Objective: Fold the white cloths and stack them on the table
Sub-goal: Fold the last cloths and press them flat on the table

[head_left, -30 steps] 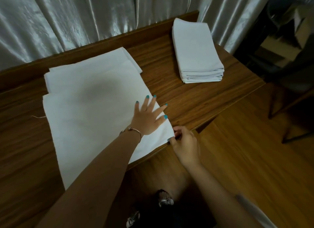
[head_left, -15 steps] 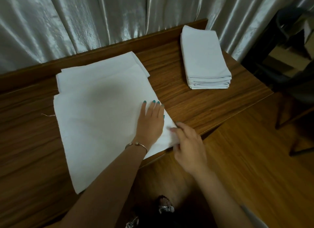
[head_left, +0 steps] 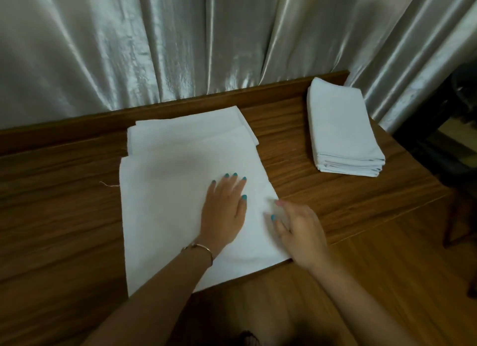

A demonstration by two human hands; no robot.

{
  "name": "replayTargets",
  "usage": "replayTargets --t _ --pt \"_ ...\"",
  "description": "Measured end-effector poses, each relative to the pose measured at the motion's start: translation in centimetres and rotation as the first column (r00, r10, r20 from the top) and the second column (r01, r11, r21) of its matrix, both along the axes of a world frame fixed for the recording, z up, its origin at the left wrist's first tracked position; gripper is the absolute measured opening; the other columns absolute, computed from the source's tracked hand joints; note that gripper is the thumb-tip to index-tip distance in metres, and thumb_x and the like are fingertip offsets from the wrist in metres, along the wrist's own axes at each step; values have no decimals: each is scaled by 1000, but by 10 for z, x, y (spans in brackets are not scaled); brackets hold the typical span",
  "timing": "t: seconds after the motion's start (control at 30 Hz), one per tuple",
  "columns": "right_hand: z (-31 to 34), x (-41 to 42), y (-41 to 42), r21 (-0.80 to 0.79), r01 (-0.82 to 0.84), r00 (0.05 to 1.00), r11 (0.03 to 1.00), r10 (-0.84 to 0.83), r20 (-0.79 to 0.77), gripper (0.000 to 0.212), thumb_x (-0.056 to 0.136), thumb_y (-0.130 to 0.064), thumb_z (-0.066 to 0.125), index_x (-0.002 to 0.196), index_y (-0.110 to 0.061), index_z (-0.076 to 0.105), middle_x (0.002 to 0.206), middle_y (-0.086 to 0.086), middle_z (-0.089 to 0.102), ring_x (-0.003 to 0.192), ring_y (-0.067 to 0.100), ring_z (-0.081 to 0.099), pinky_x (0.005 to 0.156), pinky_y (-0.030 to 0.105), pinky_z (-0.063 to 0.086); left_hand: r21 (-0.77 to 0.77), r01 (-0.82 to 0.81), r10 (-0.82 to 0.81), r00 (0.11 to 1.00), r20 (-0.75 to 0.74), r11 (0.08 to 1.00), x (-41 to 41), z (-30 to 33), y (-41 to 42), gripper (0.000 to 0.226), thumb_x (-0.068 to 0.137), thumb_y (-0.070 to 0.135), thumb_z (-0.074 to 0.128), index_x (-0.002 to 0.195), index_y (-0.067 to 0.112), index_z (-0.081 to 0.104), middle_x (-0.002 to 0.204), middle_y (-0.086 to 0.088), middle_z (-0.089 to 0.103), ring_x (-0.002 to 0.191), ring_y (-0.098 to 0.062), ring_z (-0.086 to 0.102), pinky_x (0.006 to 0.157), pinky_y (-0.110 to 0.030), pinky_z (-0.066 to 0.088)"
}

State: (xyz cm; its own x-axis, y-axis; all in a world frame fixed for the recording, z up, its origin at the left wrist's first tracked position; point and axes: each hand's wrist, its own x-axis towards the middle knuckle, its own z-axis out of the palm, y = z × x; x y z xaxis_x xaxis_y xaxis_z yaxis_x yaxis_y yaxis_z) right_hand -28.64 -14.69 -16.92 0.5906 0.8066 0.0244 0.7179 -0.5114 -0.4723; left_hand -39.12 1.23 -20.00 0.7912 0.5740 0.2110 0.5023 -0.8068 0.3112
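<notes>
Cloth (head_left: 180, 190) (under both hands) runs lengthwise away from the table (head_left: 335, 203) edge.

A dark wood-grain counter (head_left: 322, 190) is seen from above, with a raised wooden lip along its far edge. Near the middle, a large white cloth (head_left: 167, 203) is spread flat on the wood, its near edge reaching the counter's front edge. Under its far end, more white cloths (head_left: 185, 126) are laid flat, their edges showing beyond it. A thin loose thread (head_left: 108, 184) is seen on the wood just beside the large cloth's left edge. Toward the far right corner, well apart, a stack of folded white cloths (head_left: 340, 128) is set directly on the counter.
</notes>
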Motion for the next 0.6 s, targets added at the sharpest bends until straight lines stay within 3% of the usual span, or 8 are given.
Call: replayTargets --t 0.07,0.17,0.27,0.4,0.47,0.6 --pt "14 18 44 51 35 991 998 -28 -129 41 94 -23 55 134 -21 50 130 2 58 118 21 54 95 38 47 37 -95 93 993 70 995 -12 15 33 43 96 16 44 139 15 45 145 -8 46 138 -26 36 117 -42 23" --pt "30 39 114 3 -21 997 1000 21 -70 48 93 -20 55 139 -21 41 137 3 51 117 23 55 90 40 50 27 -230 228 972 60 973 -29 34 92 47 95 9 47 141 9 42 147 -13 43 139 -30 34 117 -42 22" --pt "39 52 170 -89 -98 993 991 104 63 53 94 -18 55 143 -22 34 149 4 38 127 27 47 96 46 48 -97 -266 252 957 -142 959 -39 41 147 60 95 15 50 149 8 24 156 -13 26 145 -30 21 118 -40 16" --pt "39 64 218 -237 -106 967 966 156 203 68 92 -8 54 150 -23 20 161 6 10 144 30 15 111 47 28 -146 -218 139 896 -422 965 -46 33 190 65 96 22 50 151 17 16 158 -7 19 146 -26 15 118 -44 11" --pt "37 70 231 -305 -97 980 947 145 138 75 92 -4 53 152 -26 13 162 8 1 146 32 8 113 49 24 -181 -241 132 874 -468 953 -49 30 200 65 94 26 52 150 20 19 156 -6 23 144 -28 20 116 -46 12" --pt "30 84 243 -334 -47 998 942 28 -60 81 89 -8 59 153 -24 12 161 11 -2 144 39 16 114 48 29 -117 -269 179 852 -493 956 -54 34 213 64 80 44 65 134 22 38 136 -9 40 127 -33 35 106 -46 25"
